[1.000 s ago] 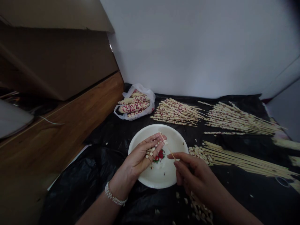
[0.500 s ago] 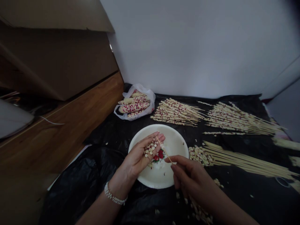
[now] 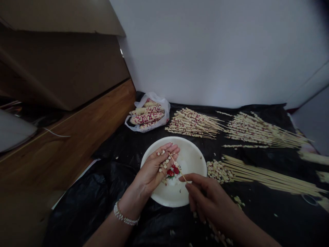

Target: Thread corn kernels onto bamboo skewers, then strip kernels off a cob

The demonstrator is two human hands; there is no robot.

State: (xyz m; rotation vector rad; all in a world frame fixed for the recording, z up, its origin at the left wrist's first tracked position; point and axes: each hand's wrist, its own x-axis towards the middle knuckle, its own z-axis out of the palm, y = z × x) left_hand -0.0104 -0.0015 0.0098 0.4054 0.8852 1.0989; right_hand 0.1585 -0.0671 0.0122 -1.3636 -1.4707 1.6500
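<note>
Partly hidden: skewer behind right fingers

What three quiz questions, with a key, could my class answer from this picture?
1. Which hand wears the bracelet?
2. True or false: the skewer is pinched by the right hand above the plate.
3. What lies in the bag? A) spoons B) corn cobs C) cups

Key: 1. The left hand. 2. True. 3. B.
</note>
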